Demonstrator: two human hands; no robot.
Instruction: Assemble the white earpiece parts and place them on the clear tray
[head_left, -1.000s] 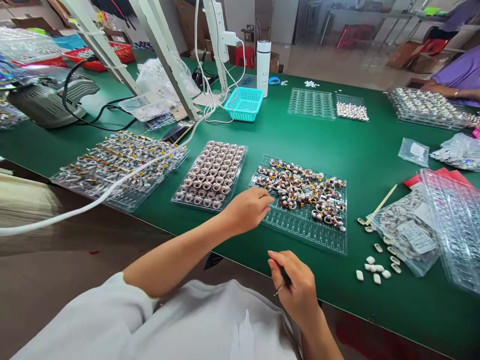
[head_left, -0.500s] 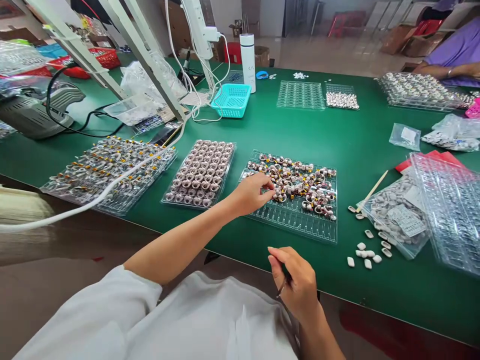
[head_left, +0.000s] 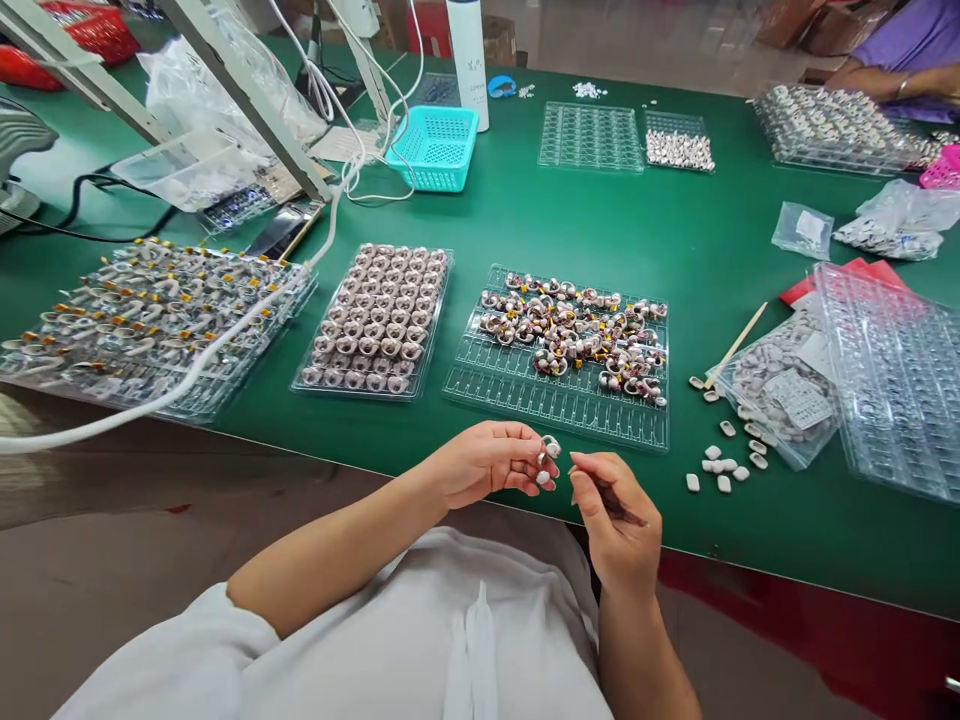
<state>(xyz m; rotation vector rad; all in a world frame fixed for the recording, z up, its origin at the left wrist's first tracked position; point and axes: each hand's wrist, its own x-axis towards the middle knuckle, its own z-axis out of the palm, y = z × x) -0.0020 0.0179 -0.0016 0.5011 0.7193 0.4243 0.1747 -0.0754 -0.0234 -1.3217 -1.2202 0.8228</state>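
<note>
While two hands (head_left: 487, 465) (head_left: 619, 525) hover, left holding small parts (head_left: 552, 447)

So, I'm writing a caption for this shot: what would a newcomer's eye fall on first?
Probably the turquoise basket, bright against the green table beside the white bottle. Next, perhaps, the thick white cable sweeping across the view of the leftmost tray. Then the left hand, holding a small part at the near edge.
</note>
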